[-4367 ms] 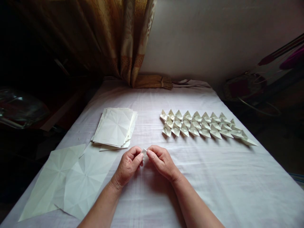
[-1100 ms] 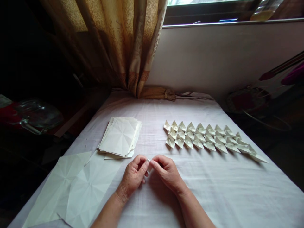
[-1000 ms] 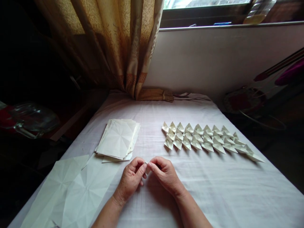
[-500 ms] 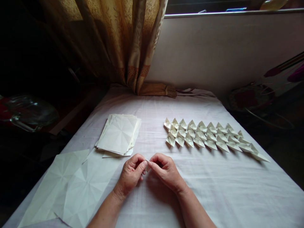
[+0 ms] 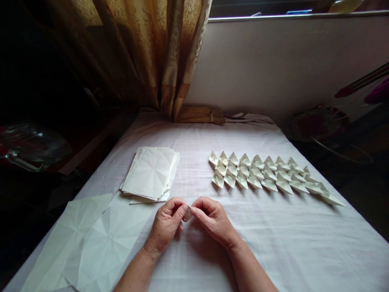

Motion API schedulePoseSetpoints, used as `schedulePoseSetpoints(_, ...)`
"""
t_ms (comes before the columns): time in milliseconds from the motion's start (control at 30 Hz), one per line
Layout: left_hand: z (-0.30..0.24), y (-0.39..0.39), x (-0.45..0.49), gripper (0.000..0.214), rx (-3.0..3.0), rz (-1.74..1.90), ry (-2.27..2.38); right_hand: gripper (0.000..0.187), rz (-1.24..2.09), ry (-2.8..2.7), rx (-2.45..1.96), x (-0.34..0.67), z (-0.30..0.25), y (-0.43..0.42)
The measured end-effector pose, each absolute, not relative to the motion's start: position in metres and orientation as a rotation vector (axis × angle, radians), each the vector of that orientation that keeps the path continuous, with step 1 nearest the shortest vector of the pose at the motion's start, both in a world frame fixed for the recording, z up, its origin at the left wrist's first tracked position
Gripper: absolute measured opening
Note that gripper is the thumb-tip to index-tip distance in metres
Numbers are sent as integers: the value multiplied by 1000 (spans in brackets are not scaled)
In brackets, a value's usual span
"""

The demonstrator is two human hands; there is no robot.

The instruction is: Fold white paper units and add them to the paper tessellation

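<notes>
Pale cloth (image 5: 273,247), small paper piece (image 5: 189,212) between both hands (image 5: 168,217) (image 5: 213,220)

head view forward, down at hands (image 5: 167,219)

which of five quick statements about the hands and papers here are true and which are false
1. The left hand and right hand hold a small paper piece. True.
2. The paper stack lies right of the folded pieces. False: it lies left of them.
3. Creased sheets lie beside the left forearm. True.
4. The right hand rests on the folded pieces. False: it is apart from them.
5. The cloth is pale. True.
</notes>
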State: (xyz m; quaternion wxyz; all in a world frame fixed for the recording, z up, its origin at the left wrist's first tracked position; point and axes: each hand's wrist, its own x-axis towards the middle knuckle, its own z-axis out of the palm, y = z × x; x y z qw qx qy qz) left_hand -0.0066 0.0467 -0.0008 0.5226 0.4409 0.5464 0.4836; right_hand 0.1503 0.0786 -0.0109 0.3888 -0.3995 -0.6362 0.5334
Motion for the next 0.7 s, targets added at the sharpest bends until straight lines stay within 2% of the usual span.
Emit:
schedulePoseSetpoints(233, -4, 48, -6, 42, 997, 1197, 1290, 25, 1285, -1612, -1060, 148, -16, 80)
schedulePoseSetpoints(700, -3, 46, -7, 28, 1093, 1174, 1306, 18, 1136, -1799, -1009, 150, -8, 76)
